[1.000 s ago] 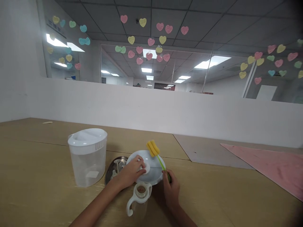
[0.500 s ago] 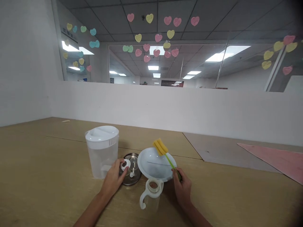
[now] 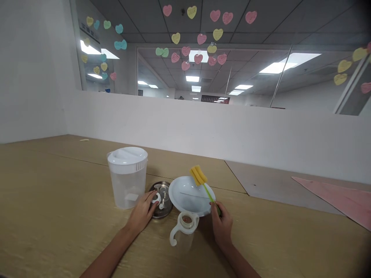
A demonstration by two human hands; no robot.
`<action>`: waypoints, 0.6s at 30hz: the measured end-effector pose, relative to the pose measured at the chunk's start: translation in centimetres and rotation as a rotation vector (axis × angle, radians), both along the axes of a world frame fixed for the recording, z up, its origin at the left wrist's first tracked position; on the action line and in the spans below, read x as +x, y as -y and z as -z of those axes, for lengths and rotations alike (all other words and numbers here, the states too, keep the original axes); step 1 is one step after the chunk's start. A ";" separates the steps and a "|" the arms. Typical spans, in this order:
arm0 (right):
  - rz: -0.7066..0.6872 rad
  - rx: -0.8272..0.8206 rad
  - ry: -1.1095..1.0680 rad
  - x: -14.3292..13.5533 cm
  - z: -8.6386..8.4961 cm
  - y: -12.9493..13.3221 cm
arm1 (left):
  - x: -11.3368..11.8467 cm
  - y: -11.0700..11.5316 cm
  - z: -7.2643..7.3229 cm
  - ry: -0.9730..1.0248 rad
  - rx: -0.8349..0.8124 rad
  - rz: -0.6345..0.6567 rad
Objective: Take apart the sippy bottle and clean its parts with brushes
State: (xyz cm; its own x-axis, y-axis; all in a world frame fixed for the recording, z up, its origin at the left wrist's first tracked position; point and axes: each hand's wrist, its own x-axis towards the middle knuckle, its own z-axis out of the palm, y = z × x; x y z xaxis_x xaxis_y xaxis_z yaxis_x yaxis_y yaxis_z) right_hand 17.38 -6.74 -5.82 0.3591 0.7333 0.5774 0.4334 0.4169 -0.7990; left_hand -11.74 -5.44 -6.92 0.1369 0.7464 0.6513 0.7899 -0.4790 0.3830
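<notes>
My left hand point(image 3: 142, 212) is closed around the edge of a white ring-shaped cap point(image 3: 156, 198), low over a round metal tray point(image 3: 166, 211). Other small white and clear parts lie in that tray. In my right hand point(image 3: 222, 224) is the green handle of a sponge brush point(image 3: 198, 175). Its yellow sponge head points up above a white bowl point(image 3: 189, 210). Between my hands stands a clear jar point(image 3: 184, 240) with a white collar and curved handle, its mouth open and something brownish showing inside. The fingertips of my left hand are partly hidden by the cap.
A tall translucent pitcher point(image 3: 129, 189) with a white lid stands left of the tray. A pink sheet point(image 3: 336, 197) lies at the right on a grey table section. A white wall point(image 3: 185, 127) with a window above closes off the table's back edge.
My left hand has lowered the cap onto or close over the metal tray. The right hand keeps the sponge brush in nearly the same place. The view has shifted slightly.
</notes>
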 end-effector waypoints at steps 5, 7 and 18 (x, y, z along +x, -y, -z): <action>-0.009 -0.005 0.016 -0.1 0.0 0.0 | -0.1 -0.2 0.1 -0.031 0.039 -0.039; -0.007 0.003 0.014 -0.1 -0.1 0.0 | -0.1 -0.2 0.0 -0.038 0.035 -0.048; -0.016 -0.019 0.015 -0.1 -0.2 0.1 | -0.1 -0.2 0.4 0.044 -0.113 -0.054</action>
